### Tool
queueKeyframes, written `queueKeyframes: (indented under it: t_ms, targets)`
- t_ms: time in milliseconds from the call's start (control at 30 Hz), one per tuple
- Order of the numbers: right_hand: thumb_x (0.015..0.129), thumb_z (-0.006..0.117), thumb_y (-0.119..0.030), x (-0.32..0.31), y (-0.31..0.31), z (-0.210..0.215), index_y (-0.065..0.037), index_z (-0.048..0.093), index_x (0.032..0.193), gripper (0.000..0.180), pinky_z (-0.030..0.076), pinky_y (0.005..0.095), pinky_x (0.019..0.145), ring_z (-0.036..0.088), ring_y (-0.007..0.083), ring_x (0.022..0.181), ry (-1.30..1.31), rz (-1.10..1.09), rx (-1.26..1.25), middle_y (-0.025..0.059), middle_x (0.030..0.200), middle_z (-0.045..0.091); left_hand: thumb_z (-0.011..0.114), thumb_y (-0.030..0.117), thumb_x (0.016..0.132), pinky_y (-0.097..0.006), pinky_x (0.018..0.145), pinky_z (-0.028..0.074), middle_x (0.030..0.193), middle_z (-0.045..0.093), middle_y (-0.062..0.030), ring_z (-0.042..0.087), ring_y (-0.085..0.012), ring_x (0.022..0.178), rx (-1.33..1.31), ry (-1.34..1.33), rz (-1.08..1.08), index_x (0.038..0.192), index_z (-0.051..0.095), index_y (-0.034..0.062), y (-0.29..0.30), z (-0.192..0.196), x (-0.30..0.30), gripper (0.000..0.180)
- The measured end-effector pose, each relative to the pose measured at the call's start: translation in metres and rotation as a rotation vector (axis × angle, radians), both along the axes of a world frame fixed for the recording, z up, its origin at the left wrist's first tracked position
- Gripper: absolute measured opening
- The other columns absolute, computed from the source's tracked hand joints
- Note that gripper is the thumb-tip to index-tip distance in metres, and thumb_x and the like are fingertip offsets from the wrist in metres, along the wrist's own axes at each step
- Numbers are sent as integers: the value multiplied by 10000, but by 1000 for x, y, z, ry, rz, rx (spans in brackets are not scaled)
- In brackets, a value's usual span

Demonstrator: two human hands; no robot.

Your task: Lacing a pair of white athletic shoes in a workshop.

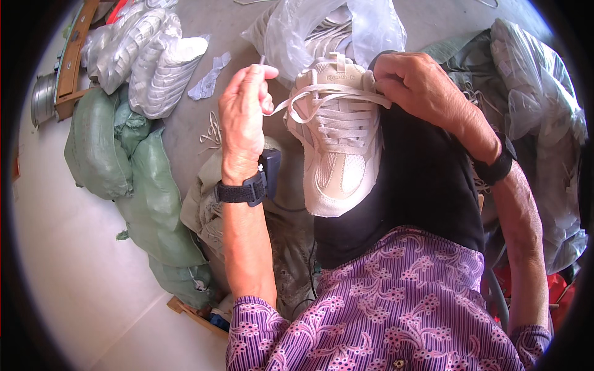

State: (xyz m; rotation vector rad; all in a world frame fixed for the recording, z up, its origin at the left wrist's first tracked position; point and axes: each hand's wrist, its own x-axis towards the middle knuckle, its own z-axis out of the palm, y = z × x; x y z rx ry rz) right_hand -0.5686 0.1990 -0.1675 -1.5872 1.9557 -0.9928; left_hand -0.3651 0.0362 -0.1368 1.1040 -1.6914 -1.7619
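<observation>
A cream sneaker (343, 176) rests on my black-clad lap, toe toward me and tongue away from me. Its flat off-white shoelace (337, 93) is threaded through several rows, with loose loops over the top. My left hand (244, 114) is closed left of the shoe, and one stretch of lace runs into its fingers. From its fingertips pokes a thin dark tip that I cannot make out. At the shoe's upper right side, my right hand (417, 86) is closed with curled fingers on the lace, which passes beneath them. The fingertips of that hand are partly hidden.
White sneakers (164, 74) in clear wrapping are piled far left, near green woven sacks (151, 191). Ahead lies a clear plastic bag (297, 37) of shoes. Crumpled paper (210, 77) and loose laces (211, 133) lie on the floor. More plastic-wrapped bundles (538, 93) stand right.
</observation>
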Motion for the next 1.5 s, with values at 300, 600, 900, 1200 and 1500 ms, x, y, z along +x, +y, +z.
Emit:
queueKeyframes:
  t_ms: [300,600,900,1200,1500]
  targets:
    - [743,525,-130,7,0,4,-35,606,784,132,492,449,689,617,358,789,141,-24,114,159,787,632,537,310,944,-170,574,368,724,484,55,415,-30,620,-263,-294,-138,906,654,49,12,-5,-12,289]
    - [796,541,-149,9,1,-1,-48,590,765,117,488,433,671,619,334,789,112,-14,5,113,762,620,563,271,897,-179,512,341,684,514,47,422,-23,556,-160,-312,-170,761,615,57,13,-2,-9,259]
    - [819,539,-155,13,1,-3,-52,585,785,117,489,418,659,614,316,773,163,-52,-13,100,787,606,563,214,864,-205,503,308,623,472,55,383,-32,549,-187,-384,-190,674,560,46,12,-5,-8,254]
    - [822,531,-153,14,1,-4,-55,585,787,117,489,418,661,611,316,778,161,-70,-11,95,793,604,559,184,800,-304,534,357,589,437,-55,398,-119,571,-606,-445,-388,666,482,-45,6,-1,-27,276]
    - [813,550,-159,5,1,0,-58,584,815,107,485,421,648,607,324,766,145,7,-46,106,761,595,552,210,833,-325,559,386,604,472,-114,442,-134,587,-631,-486,-328,685,506,-33,11,-7,-28,288]
